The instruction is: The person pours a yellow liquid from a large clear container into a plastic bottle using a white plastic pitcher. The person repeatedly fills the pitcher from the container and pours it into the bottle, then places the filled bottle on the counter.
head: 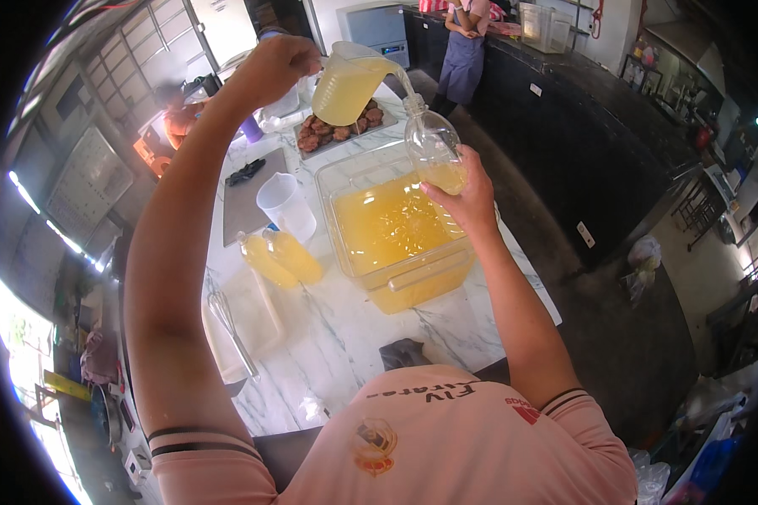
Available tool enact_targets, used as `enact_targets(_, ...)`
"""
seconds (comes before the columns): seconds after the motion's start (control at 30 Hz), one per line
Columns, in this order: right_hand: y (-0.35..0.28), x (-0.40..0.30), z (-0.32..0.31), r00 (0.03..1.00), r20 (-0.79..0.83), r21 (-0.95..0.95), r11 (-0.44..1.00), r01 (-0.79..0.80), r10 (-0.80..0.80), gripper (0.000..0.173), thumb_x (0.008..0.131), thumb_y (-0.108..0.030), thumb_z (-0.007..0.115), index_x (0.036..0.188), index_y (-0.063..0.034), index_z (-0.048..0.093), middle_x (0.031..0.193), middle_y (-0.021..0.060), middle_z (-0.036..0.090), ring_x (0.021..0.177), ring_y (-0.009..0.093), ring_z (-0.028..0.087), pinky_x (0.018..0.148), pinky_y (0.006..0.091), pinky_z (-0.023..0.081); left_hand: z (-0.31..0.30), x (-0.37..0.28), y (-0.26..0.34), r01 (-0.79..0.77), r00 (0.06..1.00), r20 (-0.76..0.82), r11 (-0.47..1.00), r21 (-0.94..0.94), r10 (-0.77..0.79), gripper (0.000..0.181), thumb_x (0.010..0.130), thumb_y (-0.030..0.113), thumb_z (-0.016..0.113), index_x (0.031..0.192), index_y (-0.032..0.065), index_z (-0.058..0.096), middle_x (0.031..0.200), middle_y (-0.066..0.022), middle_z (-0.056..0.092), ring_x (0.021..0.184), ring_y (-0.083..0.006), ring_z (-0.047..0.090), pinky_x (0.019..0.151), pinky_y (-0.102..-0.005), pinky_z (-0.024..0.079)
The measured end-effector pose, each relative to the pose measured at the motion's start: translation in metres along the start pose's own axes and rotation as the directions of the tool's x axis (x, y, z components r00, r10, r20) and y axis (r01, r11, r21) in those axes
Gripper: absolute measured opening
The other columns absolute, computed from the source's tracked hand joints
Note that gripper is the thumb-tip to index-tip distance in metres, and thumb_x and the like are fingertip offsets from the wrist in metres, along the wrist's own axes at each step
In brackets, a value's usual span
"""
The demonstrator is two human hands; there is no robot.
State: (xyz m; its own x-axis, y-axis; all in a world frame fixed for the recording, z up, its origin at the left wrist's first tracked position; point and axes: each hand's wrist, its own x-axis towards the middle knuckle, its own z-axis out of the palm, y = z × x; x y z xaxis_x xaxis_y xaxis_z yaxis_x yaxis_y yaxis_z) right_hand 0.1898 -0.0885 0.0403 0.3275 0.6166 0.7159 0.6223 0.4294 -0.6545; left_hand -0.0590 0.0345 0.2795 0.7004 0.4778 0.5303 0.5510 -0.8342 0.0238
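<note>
My left hand [290, 66] grips the handle of a translucent plastic measuring jug [348, 88], tilted to the right. Yellow liquid runs from its spout towards the neck of a clear plastic bottle [431, 136]. My right hand [470, 196] holds this bottle by its lower part, over a clear rectangular tub [410, 271] of yellow liquid. Some yellow liquid shows inside the bottle. Left of the tub stand two filled bottles [281, 259], side by side. Behind them is a second translucent jug [285, 202].
A tray of browned food pieces [341, 131] lies beyond the tub. A whisk [234, 334] rests on a pale tray [262, 315] at the near left. Black gloves [246, 172] lie on a grey board [234, 218]. Two other people [464, 57] [175, 117] are farther back.
</note>
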Motion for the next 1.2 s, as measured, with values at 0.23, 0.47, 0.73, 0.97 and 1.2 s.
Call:
enact_targets(0.23, 0.002, 0.001, -0.001, 0.999, -0.021, -0.031, 0.999, 0.038, -0.038, 0.075, 0.063, -0.027, 0.085, 0.123, -0.0039, 0.046, 0.111, 0.0169, 0.06, 0.103, 0.03, 0.06, 0.09, 0.0366, 0.047, -0.005, 0.006, 0.005, 0.008, 1.0, 0.011, 0.999, 0.046, -0.008, 0.02, 0.083, 0.009, 0.057, 0.099, -0.0008, 0.064, 0.083, -0.0163, 0.064, 0.073, -0.0275, 0.06, 0.07, -0.0377, 0.046)
enact_targets(0.47, 0.001, 0.001, -0.001, 0.999, -0.015, -0.035, 0.998, 0.045, -0.046, 0.075, 0.063, -0.028, 0.085, 0.122, -0.0041, 0.046, 0.111, 0.0173, 0.06, 0.103, 0.03, 0.061, 0.089, 0.0369, 0.047, -0.012, 0.008, 0.009, -0.001, 0.999, 0.041, 0.993, 0.12, -0.004, 0.022, 0.083, 0.01, 0.057, 0.101, -0.0011, 0.064, 0.086, -0.0173, 0.065, 0.076, -0.0283, 0.061, 0.073, -0.0383, 0.046)
enact_targets(0.73, 0.0, 0.001, -0.001, 1.0, -0.012, -0.001, 1.0, 0.025, -0.025, 0.075, 0.063, -0.03, 0.085, 0.122, -0.0035, 0.047, 0.11, 0.0177, 0.06, 0.102, 0.03, 0.06, 0.089, 0.0372, 0.047, -0.015, 0.011, 0.017, 0.021, 0.999, 0.027, 0.99, 0.138, -0.025, 0.013, 0.083, 0.009, 0.061, 0.092, 0.0, 0.064, 0.084, -0.0166, 0.064, 0.079, -0.0308, 0.062, 0.073, -0.0388, 0.048)
enact_targets(0.97, -0.001, 0.0, -0.003, 1.0, 0.022, -0.039, 0.999, -0.004, 0.005, 0.079, 0.064, -0.032, 0.083, 0.126, -0.0004, 0.045, 0.119, 0.0195, 0.056, 0.11, 0.034, 0.056, 0.093, 0.0379, 0.045, -0.021, 0.012, 0.027, -0.021, 0.999, 0.045, 0.98, 0.2, 0.012, 0.01, 0.084, 0.005, 0.057, 0.087, -0.0005, 0.065, 0.083, -0.0155, 0.066, 0.08, -0.0302, 0.064, 0.074, -0.0382, 0.049)
enact_targets(1.2, 0.0, 0.0, -0.003, 1.0, 0.024, -0.041, 0.999, 0.002, -0.001, 0.079, 0.064, -0.034, 0.083, 0.125, -0.0009, 0.045, 0.119, 0.0199, 0.056, 0.111, 0.034, 0.056, 0.094, 0.0384, 0.045, -0.021, 0.013, 0.033, -0.009, 0.999, 0.041, 0.981, 0.195, 0.001, 0.014, 0.085, 0.004, 0.054, 0.088, -0.0004, 0.066, 0.082, -0.0145, 0.067, 0.08, -0.0297, 0.065, 0.075, -0.0382, 0.05)
